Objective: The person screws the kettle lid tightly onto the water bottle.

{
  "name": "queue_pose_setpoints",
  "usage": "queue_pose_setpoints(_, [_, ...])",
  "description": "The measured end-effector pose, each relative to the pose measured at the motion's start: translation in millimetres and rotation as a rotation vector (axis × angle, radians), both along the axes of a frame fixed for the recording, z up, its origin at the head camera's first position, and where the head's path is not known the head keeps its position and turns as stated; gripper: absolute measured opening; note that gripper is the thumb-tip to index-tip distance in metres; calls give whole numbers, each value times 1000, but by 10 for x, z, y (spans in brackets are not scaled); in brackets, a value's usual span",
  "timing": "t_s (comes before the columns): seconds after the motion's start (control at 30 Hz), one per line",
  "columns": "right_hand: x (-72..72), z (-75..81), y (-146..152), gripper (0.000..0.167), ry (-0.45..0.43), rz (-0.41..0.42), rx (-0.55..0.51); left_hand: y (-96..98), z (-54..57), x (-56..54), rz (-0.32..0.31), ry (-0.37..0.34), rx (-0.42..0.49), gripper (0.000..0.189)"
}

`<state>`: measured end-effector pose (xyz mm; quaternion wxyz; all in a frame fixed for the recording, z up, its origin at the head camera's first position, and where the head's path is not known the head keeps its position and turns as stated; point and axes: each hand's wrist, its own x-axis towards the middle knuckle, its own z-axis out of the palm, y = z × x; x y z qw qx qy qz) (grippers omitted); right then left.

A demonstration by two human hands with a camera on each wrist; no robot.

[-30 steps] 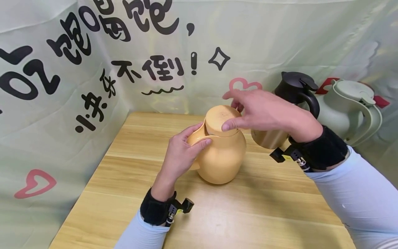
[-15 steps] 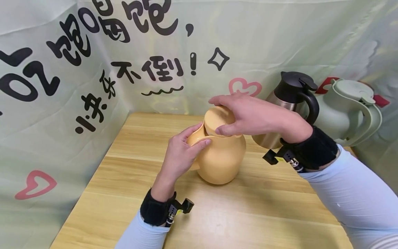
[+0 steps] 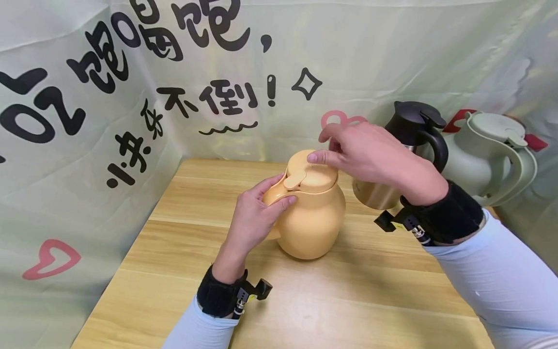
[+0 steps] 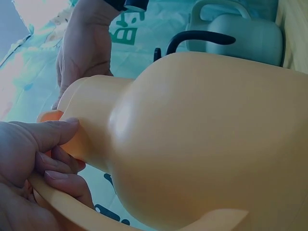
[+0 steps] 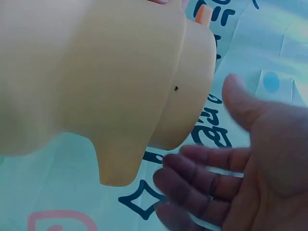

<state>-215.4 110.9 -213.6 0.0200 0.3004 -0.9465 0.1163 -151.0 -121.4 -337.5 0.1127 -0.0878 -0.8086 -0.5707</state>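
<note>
An orange vacuum jug [image 3: 311, 223] stands upright on the wooden table. My left hand [image 3: 250, 215] grips the top of its handle [image 4: 77, 211], with the thumb along the neck. The round lid [image 3: 320, 179] sits in the jug's mouth, its flat tab [image 3: 295, 180] pointing toward the handle. Over the far right of the lid is my right hand [image 3: 370, 150], fingers spread and slightly bent, holding nothing. In the right wrist view a gap shows between its thumb and the lid, and the short spout [image 5: 120, 161] juts out on the side away from the handle.
Behind my right forearm stands a steel jug with a black top [image 3: 414, 114]. A pale green jug [image 3: 484, 150] is beside it at the right. A printed cloth [image 3: 370, 53] hangs behind the table [image 3: 196, 203] and along its left side.
The lid has turned, so its tab now shows at the handle side. My right hand moved left over the lid, then back right and loosened from it. The left hand has stayed put.
</note>
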Motion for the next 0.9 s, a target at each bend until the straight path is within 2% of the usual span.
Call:
queue_pose_setpoints(0.17, [-12, -50, 6, 81, -128, 196, -39, -6, -5, 7, -7, 12, 8, 54])
queue_pose_setpoints(0.27, [-7, -72, 0, 88, -170, 248, -22, -8, -6, 8, -12, 5, 19, 54])
queue_pose_setpoints(0.5, [-13, -78, 14, 83, -138, 223, -27, -1, 2, 9, -14, -10, 22, 54])
queue_pose_setpoints(0.7, [-29, -105, -12, 82, -113, 237, -15, -6, 1, 9, -9, -11, 12, 51])
queue_pose_setpoints(0.8, [-37, -109, -36, 83, -82, 188, -19, -10, 2, 9, -10, 3, -3, 47])
queue_pose_setpoints(0.9, [-39, -116, -46, 93, -43, 115, 2, -13, 0, 7, -10, 12, -24, 45])
